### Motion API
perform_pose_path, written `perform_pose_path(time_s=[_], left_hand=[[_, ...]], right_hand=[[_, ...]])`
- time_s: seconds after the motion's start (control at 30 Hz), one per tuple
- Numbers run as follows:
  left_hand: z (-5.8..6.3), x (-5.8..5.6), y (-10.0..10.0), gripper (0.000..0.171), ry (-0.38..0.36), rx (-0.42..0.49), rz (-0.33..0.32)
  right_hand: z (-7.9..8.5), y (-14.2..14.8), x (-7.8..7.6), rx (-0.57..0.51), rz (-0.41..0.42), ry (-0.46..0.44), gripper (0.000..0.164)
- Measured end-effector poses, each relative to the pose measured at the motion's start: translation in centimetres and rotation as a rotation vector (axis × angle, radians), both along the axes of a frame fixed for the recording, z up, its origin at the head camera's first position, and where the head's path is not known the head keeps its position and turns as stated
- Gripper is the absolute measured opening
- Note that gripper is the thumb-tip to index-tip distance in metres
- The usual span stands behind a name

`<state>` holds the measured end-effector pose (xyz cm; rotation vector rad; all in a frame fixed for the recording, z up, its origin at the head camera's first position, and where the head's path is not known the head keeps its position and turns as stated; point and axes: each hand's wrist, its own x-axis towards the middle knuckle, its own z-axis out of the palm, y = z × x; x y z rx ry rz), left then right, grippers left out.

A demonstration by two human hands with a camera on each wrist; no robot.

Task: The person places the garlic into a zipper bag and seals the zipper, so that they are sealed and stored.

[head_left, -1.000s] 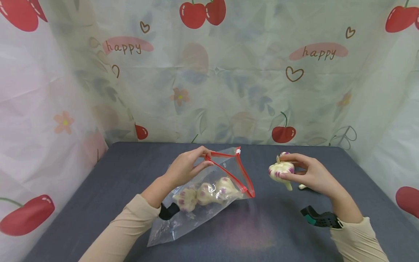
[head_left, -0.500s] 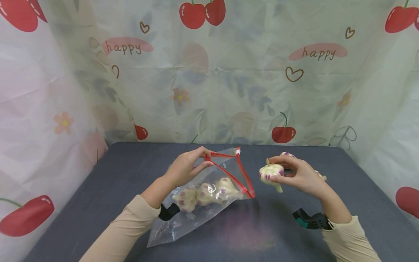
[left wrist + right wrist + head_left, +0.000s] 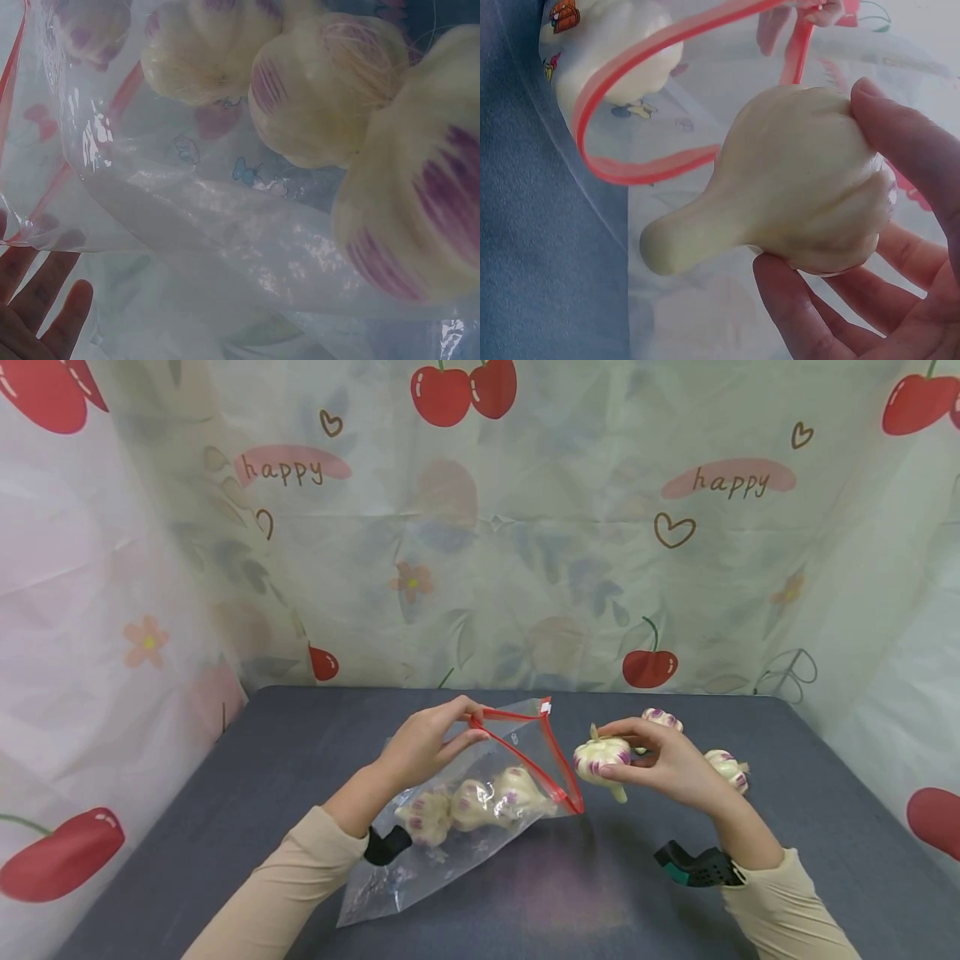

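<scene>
A clear zip bag [image 3: 420, 881] with a red-edged mouth lies slanted on the table, several garlic bulbs [image 3: 471, 804] inside it. My left hand [image 3: 431, 745] pinches the bag's red rim [image 3: 517, 755] near its upper corner, and the mouth gapes toward the right. In my right hand [image 3: 667, 762] a white and purple garlic bulb [image 3: 602, 758] is held between thumb and fingers, just right of the bag opening. The right wrist view shows that garlic bulb [image 3: 802, 180] with its stem pointing at the red-rimmed opening [image 3: 652, 169].
Two more garlic bulbs lie on the dark table [image 3: 300, 735] beyond my right hand: one farther back [image 3: 662, 719], one to the right [image 3: 726, 768]. A white slider [image 3: 546, 707] sits at the bag's top corner. Printed curtains [image 3: 495, 568] surround the table's back and sides.
My right hand has moved left with the garlic bulb, up close to the bag mouth. The bulbs behind that hand have come into fuller view. My left hand and the bag stay put.
</scene>
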<state>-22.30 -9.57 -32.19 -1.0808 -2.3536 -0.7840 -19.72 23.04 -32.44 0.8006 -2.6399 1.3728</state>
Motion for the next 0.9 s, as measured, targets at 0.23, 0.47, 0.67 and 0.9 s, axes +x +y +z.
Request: perform_pose_path(time_s=[0.23,0.47,0.67,0.9], left_hand=[[-0.1,-0.1,0.0,0.022,0.013,0.002,-0.006],[-0.1,-0.1,0.0,0.021,0.022,0.005,-0.016],[-0.1,-0.1,0.1,0.021,0.022,0.005,-0.02],[-0.1,-0.1,0.1,0.021,0.018,0.004,-0.018]], right_hand=[[-0.2,-0.9,-0.2,-0.019,0.046,-0.023,0.038],[-0.4,-1.7,-0.3,-0.038,0.068,-0.044,0.037],[-0.8,-2.3,-0.5,-0.046,0.082,-0.051,0.036],[-1.0,-3.1,-0.7,-0.033,0.097,-0.061,0.038]])
